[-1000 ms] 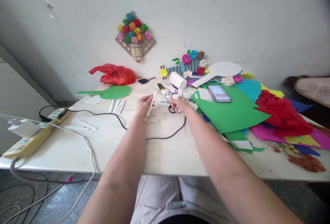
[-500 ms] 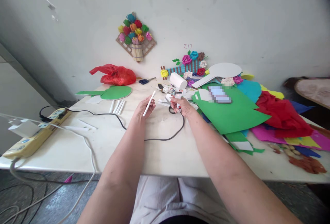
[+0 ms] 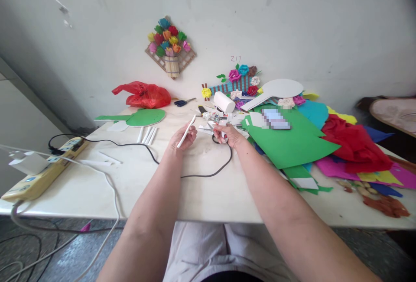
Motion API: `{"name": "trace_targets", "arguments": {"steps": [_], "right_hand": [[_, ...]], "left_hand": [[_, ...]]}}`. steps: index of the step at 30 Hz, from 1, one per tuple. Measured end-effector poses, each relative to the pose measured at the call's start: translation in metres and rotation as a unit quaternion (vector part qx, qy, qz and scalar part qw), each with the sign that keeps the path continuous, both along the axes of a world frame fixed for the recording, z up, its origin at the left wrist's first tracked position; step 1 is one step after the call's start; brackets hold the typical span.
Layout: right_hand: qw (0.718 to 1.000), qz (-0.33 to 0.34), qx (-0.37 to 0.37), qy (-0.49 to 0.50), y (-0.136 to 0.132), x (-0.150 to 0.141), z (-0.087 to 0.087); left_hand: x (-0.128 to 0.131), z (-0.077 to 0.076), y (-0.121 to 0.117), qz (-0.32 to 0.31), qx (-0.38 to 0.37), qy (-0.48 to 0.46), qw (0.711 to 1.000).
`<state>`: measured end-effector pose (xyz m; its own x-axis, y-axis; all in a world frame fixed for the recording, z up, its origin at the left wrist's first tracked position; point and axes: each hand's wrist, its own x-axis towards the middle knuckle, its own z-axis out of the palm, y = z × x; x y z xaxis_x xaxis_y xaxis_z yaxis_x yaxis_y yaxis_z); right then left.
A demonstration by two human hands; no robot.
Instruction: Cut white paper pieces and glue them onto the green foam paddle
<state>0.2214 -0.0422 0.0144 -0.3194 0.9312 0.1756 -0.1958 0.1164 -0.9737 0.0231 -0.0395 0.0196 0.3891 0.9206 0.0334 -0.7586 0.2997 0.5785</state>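
A thin white paper roll (image 3: 186, 132) slants across my left hand (image 3: 186, 138), whose fingers are closed around it. Its upper end points away from me, to the right. My right hand (image 3: 229, 136) grips a small white-and-red glue gun (image 3: 222, 128), mostly covered by the fingers. From it a black cord (image 3: 208, 175) loops across the table to the left. The two hands are apart, with the roll not touching the gun. Several similar white rolls (image 3: 148, 135) lie side by side left of my left hand.
A power strip (image 3: 45, 167) with plugs lies at the left. Behind are a red plastic bag (image 3: 146, 95), scissors (image 3: 184, 102) and a green fan-shaped board (image 3: 146, 117). Green sheets (image 3: 292, 143), a phone (image 3: 275, 118) and coloured paper (image 3: 357, 143) pile up on the right.
The roll in my left hand has tilted and shifted slightly left. My right hand has turned a little with the glue gun, and the whole view has moved very slightly.
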Motion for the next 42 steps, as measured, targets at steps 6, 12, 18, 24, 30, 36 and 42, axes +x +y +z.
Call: {"name": "trace_targets", "arguments": {"steps": [6,12,18,24,30,36,42], "right_hand": [[1.0,-0.007,0.003,-0.004,0.0,0.0,0.0],[0.999,-0.031,0.005,-0.013,0.003,-0.001,-0.003],[0.997,-0.072,-0.01,-0.012,0.004,-0.003,-0.003],[0.993,-0.121,-0.004,0.011,0.004,-0.003,-0.001],[0.997,-0.079,-0.002,-0.014,0.002,-0.004,-0.001],[0.994,-0.105,-0.011,-0.019,0.003,-0.008,-0.001],[0.983,-0.151,0.018,-0.105,0.007,-0.019,-0.005]], "left_hand": [[-0.001,-0.001,0.001,0.003,-0.004,0.031,0.999],[-0.003,-0.006,0.008,0.0,0.044,0.069,0.997],[-0.002,-0.009,0.01,0.017,0.059,0.129,0.99],[-0.001,-0.011,0.016,0.1,0.064,0.151,0.981],[-0.003,-0.015,0.021,0.168,0.073,0.163,0.969],[-0.005,-0.015,0.022,0.238,0.059,0.18,0.952],[-0.015,-0.002,0.018,0.293,0.056,0.114,0.948]]}}
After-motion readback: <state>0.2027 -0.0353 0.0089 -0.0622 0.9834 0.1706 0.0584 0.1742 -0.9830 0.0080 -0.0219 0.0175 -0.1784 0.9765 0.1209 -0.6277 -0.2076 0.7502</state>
